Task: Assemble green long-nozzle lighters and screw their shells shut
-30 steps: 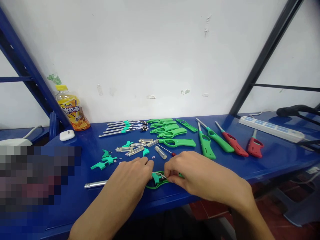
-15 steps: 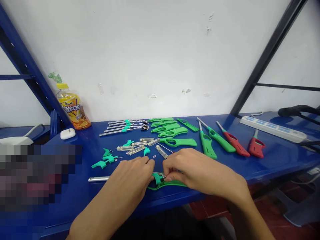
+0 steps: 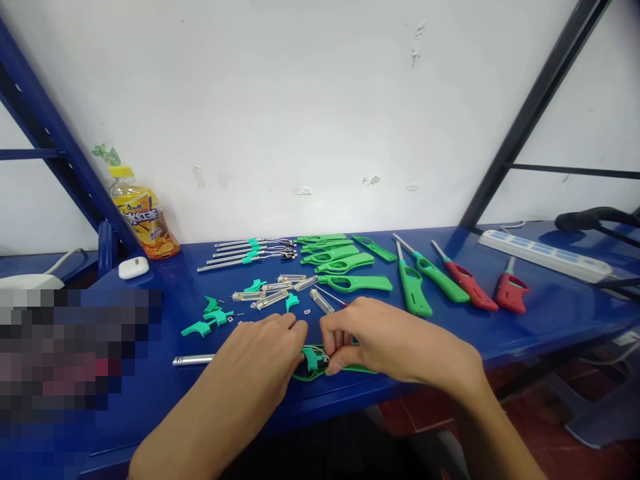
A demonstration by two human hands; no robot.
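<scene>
Near the table's front edge, my left hand (image 3: 267,347) is closed on a green lighter shell (image 3: 307,377). A silver lighter tube (image 3: 193,360) sticks out to the left from under that hand. Just right of its fingertips, a teal trigger (image 3: 313,359) sits in the shell. My right hand (image 3: 373,340) has its thumb and fingers curled together at thin white wires (image 3: 325,358) beside the trigger. The fingers hide part of the shell and the exact grip on the wires. Loose teal triggers (image 3: 197,328) and clear fuel tanks (image 3: 273,300) lie beyond my hands.
Tube assemblies with wires (image 3: 230,261) and green shells (image 3: 345,260) line the back. Assembled green lighters (image 3: 414,290) and red lighters (image 3: 483,293) lie to the right, before a power strip (image 3: 545,255). A drink bottle (image 3: 150,223) and white case (image 3: 133,268) stand left.
My right hand's fingertips have shifted slightly left and down at the white wires, with more of the fingers curled into view. My left hand stays on the shell. The view has shifted slightly.
</scene>
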